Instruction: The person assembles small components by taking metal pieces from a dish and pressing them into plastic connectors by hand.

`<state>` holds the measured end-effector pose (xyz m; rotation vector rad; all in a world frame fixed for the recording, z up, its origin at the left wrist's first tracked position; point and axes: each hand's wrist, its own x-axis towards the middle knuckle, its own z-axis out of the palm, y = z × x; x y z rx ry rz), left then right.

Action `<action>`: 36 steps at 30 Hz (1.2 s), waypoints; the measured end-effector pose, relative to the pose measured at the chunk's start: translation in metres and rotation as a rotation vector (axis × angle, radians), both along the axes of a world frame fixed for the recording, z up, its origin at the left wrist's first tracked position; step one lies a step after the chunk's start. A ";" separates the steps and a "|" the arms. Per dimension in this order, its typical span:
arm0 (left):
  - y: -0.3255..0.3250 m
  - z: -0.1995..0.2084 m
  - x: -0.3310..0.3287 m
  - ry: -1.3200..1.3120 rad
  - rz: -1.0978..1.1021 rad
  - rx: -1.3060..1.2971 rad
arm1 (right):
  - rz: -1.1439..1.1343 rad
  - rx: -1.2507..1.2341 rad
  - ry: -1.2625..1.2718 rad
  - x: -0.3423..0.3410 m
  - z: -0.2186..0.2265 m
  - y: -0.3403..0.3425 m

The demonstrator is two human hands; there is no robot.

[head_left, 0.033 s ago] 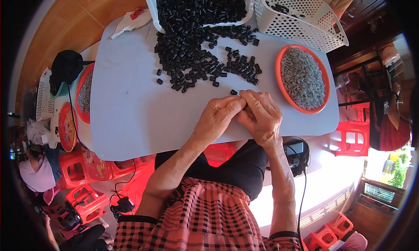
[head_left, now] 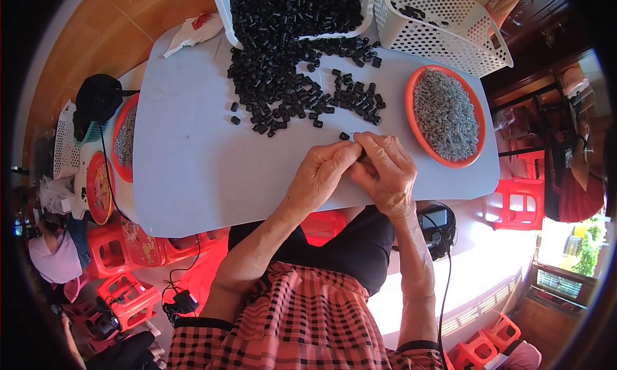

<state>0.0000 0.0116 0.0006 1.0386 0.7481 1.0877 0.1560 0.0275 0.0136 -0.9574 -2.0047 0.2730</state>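
Over the near part of the pale blue-grey table point(head_left: 193, 171), my two hands meet at the fingertips. My left hand point(head_left: 321, 172) is closed in a pinch, thumb and forefinger pressed together. My right hand point(head_left: 391, 174) is closed against it, fingers bent. A sliver of a small black plastic piece point(head_left: 364, 153) shows between the fingers; whatever else they hold is hidden. Just beyond the fingertips sits another small black block point(head_left: 344, 136). Farther away spreads a heap of like black plastic pieces point(head_left: 276, 74), spilling from a white tub point(head_left: 222, 10).
At the right stands an orange bowl point(head_left: 411, 122) of small grey metal parts. Behind it is a white perforated basket point(head_left: 443, 42). A crumpled white wrapper point(head_left: 196, 34) lies at the far left. Red stools point(head_left: 132, 299) and a seated person point(head_left: 54, 257) are at the left.
My fingers have shifted very slightly, and the dark sliver between them shows a little more. The pieces on the table lie as before.
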 end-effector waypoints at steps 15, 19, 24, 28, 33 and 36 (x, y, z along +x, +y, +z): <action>-0.001 0.003 0.003 0.039 0.048 -0.148 | 0.008 -0.093 0.034 0.001 0.002 -0.001; 0.001 0.001 0.002 0.075 0.050 -0.141 | 0.014 -0.119 0.009 0.003 0.004 -0.001; 0.001 0.002 0.002 0.140 0.033 0.028 | 0.014 0.040 -0.028 0.001 0.003 0.000; -0.001 0.000 0.003 0.079 0.067 -0.039 | 0.029 0.007 -0.013 0.002 0.001 -0.001; -0.003 0.012 0.005 0.044 0.065 -0.105 | 0.004 -0.144 0.032 0.001 0.004 -0.003; -0.003 0.013 0.007 0.010 0.088 -0.077 | -0.002 -0.144 0.071 0.000 0.004 -0.002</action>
